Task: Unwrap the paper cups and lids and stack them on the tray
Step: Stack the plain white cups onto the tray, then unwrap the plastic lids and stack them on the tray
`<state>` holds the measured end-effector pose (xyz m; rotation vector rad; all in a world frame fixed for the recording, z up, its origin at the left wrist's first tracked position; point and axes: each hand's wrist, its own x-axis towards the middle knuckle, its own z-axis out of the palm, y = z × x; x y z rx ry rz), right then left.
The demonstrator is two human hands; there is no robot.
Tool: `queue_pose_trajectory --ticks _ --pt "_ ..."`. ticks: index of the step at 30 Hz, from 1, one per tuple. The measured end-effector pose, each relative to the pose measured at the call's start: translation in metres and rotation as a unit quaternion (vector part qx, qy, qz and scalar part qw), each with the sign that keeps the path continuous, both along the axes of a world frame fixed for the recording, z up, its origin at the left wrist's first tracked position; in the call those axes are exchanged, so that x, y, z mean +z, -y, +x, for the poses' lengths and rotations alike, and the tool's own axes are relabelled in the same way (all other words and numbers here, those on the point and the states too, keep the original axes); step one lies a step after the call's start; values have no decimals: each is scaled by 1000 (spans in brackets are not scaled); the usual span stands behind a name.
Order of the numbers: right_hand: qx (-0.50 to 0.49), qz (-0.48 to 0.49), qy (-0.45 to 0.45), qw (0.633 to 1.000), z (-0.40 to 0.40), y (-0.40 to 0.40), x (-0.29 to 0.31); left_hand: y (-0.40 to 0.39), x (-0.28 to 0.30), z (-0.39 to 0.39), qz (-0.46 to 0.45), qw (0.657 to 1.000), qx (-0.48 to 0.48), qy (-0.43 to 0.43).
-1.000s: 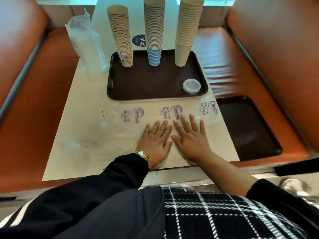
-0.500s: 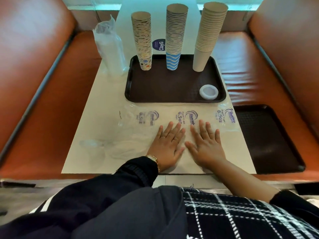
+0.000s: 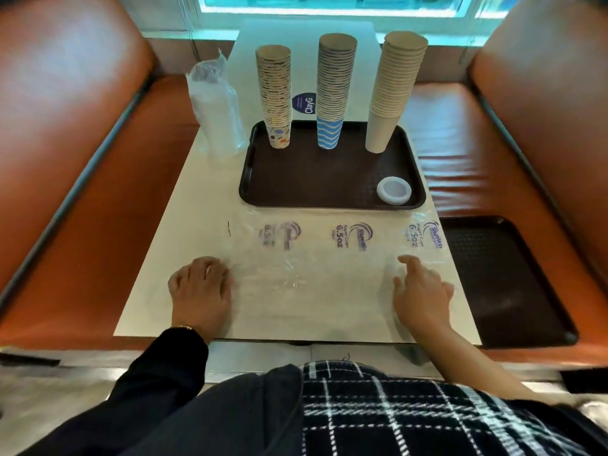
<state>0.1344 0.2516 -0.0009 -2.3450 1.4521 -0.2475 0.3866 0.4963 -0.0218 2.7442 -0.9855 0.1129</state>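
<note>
While three tall stacks of paper cups [image 3: 332, 93] stand along the far edge of the brown tray [image 3: 312, 182], a single white lid [image 3: 393, 190] lies in its near right corner. Flat on the bench [image 3: 184, 232], the empty clear wrapper [image 3: 316, 258] spreads between both hands: left hand [image 3: 200, 287] with knuckles bent at its left end, right hand [image 3: 421, 291] in a loose, wide grip at its right end. A wrapped sleeve of lids [image 3: 215, 110] stands left of the tray.
</note>
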Motion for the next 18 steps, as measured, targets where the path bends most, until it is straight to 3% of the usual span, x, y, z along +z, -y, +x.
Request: queue_pose_trajectory --ticks 6,11,14,18 --pt "-79 25 -27 996 -12 10 7 -5 5 -4 -68 997 -25 35" --pt "-28 51 18 998 -11 0 4 -1 18 -3 -123 990 -43 58" --pt "-22 -34 57 998 -13 12 13 18 35 10 -124 987 -59 80" --pt "-2 -156 47 987 3 58 35 62 52 38 -27 994 -76 72"
